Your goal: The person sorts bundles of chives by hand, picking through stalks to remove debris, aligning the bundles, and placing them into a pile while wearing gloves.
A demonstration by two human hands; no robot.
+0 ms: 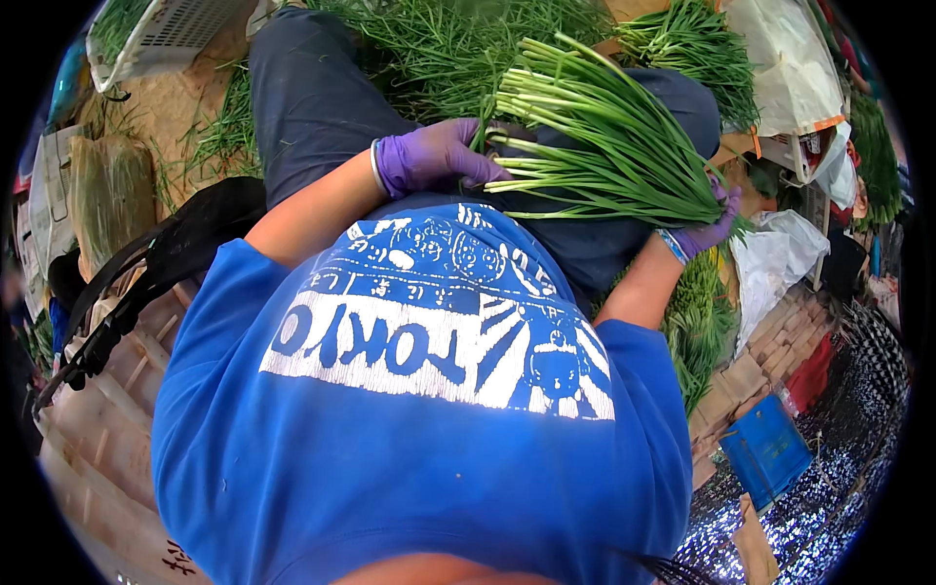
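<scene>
From my feed I see the bundle of green chives lying across the lap in the upper middle of the frame, pale stalk ends pointing toward the upper left, leafy tips running down to the right. My left hand, in a purple glove, sits just left of center near the top; its fingers are curled closed around the pale stalk ends, gripping them. My right hand, also in a purple glove, is at the right of the frame at the leafy end of the bundle; most of it is hidden under the leaves, and the fingers I can make out wrap around the tips, holding them.

Below the hands, a blue printed shirt fills the lower half of the frame, with dark trousers above it. More loose chives are heaped along the top edge, and another pile lies at the right, just below the right hand. A white plastic crate sits in the upper left corner. A black bag with straps rests at the left. White plastic bags lie at the upper right, and a blue folder-like flat thing lies at the lower right.
</scene>
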